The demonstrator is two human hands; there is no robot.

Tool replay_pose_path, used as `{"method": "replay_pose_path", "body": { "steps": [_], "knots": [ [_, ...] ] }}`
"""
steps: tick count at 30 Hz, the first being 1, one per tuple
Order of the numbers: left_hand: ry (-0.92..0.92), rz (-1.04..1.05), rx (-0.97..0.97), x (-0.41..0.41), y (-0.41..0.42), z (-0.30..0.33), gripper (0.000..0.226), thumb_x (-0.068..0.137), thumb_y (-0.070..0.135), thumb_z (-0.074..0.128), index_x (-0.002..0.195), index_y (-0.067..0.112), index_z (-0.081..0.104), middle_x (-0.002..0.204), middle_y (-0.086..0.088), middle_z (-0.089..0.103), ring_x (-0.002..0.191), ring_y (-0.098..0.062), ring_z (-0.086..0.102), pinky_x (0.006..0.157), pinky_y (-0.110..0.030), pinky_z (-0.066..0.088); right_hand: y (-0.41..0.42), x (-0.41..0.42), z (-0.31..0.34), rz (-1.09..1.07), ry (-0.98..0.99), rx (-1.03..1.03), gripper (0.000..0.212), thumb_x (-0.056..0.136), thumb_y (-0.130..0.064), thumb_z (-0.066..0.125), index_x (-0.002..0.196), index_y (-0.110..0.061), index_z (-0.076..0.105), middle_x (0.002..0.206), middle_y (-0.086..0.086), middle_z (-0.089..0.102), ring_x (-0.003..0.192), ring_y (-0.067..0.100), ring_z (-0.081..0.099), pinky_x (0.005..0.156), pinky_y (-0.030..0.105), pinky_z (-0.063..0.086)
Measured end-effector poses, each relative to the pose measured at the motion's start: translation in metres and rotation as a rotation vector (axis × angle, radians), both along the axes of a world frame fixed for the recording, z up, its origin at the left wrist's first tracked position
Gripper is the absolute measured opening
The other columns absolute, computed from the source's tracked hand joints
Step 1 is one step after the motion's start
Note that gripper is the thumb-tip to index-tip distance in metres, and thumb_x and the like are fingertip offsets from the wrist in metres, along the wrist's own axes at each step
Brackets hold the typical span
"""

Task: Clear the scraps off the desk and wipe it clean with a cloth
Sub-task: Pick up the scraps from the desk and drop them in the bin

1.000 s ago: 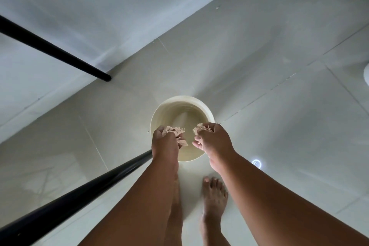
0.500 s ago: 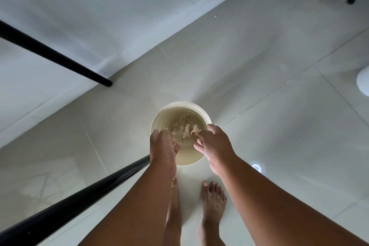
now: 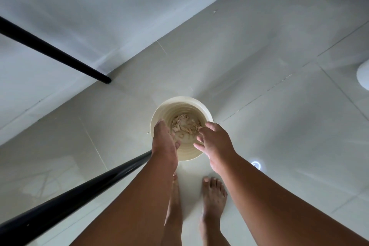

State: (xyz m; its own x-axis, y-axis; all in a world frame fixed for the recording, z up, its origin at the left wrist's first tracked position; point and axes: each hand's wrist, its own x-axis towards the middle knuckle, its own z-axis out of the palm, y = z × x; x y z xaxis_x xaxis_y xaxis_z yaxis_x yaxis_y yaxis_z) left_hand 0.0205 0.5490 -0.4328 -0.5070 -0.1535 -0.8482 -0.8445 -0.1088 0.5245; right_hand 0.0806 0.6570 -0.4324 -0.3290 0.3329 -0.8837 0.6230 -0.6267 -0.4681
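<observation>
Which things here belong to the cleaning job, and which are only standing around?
Job: scraps lying in the cream bin; left hand and right hand, both empty above it.

Around: black table legs, tiled floor, white object at right edge.

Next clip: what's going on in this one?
A person stands barefoot on a tiled floor over a round cream bin. Both hands hover above its mouth, left hand and right hand, fingers loose and holding nothing. Pale scraps lie at the bottom of the bin, so this load is dumped. No cloth or desk top shows clearly, so the wiping cannot be judged. A black bar runs beside the left arm.
</observation>
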Motion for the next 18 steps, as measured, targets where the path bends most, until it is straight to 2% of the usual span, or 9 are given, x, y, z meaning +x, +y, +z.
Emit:
{"method": "replay_pose_path", "body": {
  "steps": [3, 7, 12, 14, 18],
  "knots": [
    [0.001, -0.028, -0.007, 0.004, 0.000, 0.016, 0.027, 0.105, 0.042, 0.045, 0.130, 0.033, 0.052, 0.141, -0.006, 0.051, 0.126, -0.026, 0.052, 0.105, -0.049, 0.049, 0.001, 0.002, 0.017, 0.003, 0.000, 0.025, 0.049, 0.097, -0.012, 0.061, 0.146, -0.015, 0.051, 0.130, 0.012, 0.060, 0.093, 0.016, 0.064, 0.086, 0.037, 0.063],
    [0.019, -0.021, 0.002, 0.013, -0.001, 0.052, 0.013, 0.098, 0.030, 0.059, 0.107, 0.028, 0.068, 0.120, 0.003, 0.064, 0.118, -0.020, 0.060, 0.087, -0.041, 0.054, 0.008, 0.004, 0.055, 0.007, 0.013, 0.057, 0.049, 0.094, -0.011, 0.060, 0.143, -0.017, 0.053, 0.129, 0.009, 0.061, 0.100, 0.016, 0.066, 0.087, 0.037, 0.063],
    [0.083, -0.047, 0.015, 0.023, 0.000, 0.130, 0.017, 0.097, 0.018, 0.061, 0.111, 0.022, 0.070, 0.111, -0.003, 0.068, 0.107, -0.019, 0.065, 0.075, -0.035, 0.055, 0.019, 0.008, 0.134, 0.028, 0.034, 0.084, 0.041, 0.097, -0.012, 0.060, 0.137, -0.017, 0.056, 0.130, 0.007, 0.062, 0.111, 0.020, 0.066, 0.094, 0.043, 0.060],
    [0.129, -0.121, -0.001, 0.025, 0.001, 0.173, 0.015, 0.099, 0.015, 0.059, 0.108, 0.021, 0.069, 0.108, -0.005, 0.067, 0.102, -0.021, 0.066, 0.075, -0.036, 0.056, 0.022, 0.010, 0.176, 0.064, 0.058, 0.116, 0.037, 0.097, -0.012, 0.058, 0.133, -0.019, 0.058, 0.129, 0.006, 0.064, 0.112, 0.021, 0.066, 0.094, 0.043, 0.060],
    [0.221, -0.293, -0.053, 0.037, -0.010, 0.264, 0.016, 0.097, 0.010, 0.061, 0.106, 0.020, 0.070, 0.105, -0.008, 0.072, 0.095, -0.020, 0.070, 0.079, -0.037, 0.058, 0.018, 0.018, 0.259, 0.207, 0.108, 0.216, 0.026, 0.092, -0.013, 0.059, 0.112, -0.029, 0.062, 0.120, -0.002, 0.069, 0.107, 0.016, 0.067, 0.095, 0.042, 0.059]
  ]
}}
